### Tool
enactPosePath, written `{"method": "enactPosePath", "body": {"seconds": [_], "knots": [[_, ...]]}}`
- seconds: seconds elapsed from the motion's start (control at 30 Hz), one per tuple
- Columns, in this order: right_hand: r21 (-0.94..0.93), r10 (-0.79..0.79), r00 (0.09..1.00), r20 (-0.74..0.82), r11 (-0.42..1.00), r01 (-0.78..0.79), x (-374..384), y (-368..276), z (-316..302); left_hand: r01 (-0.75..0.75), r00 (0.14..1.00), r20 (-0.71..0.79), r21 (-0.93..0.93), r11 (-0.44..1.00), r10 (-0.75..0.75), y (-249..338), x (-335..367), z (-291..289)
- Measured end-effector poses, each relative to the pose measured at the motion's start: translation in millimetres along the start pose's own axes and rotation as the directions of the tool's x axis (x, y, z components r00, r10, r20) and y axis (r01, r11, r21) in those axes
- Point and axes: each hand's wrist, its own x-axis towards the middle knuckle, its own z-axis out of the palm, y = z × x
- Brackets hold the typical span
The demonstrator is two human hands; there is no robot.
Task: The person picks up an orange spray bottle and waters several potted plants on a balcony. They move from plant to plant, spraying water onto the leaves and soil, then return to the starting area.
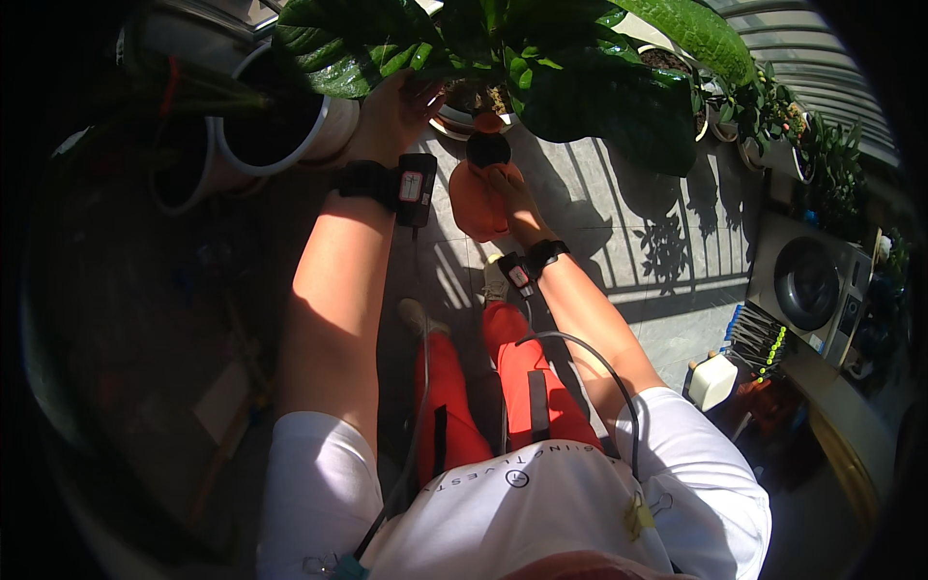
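Observation:
A large glossy green potted plant (503, 48) spreads its broad leaves over the far middle. My left hand (408, 101) is raised to a leaf (362, 63) on its left side. The fingers look apart under the leaf edge, partly in shade. In my right hand (512, 198) I grip an orange watering can (472, 205), the fingers wrapped at its right side. Its dark round opening and orange front end point away from me, close to the rim of the plant's white pot (454, 126). Whether water flows cannot be made out.
White pots (275, 121) stand at the far left. Smaller potted plants (773, 121) line the railing at the right. A washing machine (807, 275) stands on the right, near a rack with dark rods (759, 338) and a white box (712, 381). Grey tiles (667, 333) carry striped shadows.

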Motion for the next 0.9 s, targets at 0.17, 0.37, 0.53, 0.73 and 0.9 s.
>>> {"method": "enactPosePath", "body": {"seconds": [0.17,0.37,0.53,0.73,0.9], "knots": [[0.196,-0.013,0.993,0.117,0.980,-0.010,23,-10,42,-0.009,1.000,0.013,0.076,0.997,0.008,4,10,9],[0.250,-0.069,0.991,0.117,0.967,0.038,45,-30,82,0.053,0.997,0.053,-0.004,0.999,-0.053,-7,19,0],[0.015,-0.048,0.999,0.005,0.999,0.048,38,-34,71,0.077,0.993,0.087,-0.013,0.997,-0.075,-15,10,-8],[-0.123,0.010,0.986,-0.167,0.992,-0.031,-1,-40,44,0.094,0.994,0.057,-0.018,0.995,-0.093,-30,-17,-16],[-0.146,0.006,0.979,-0.202,0.989,-0.036,-17,-43,8,0.093,0.995,0.028,0.037,0.995,-0.094,-48,-52,-32]]}}
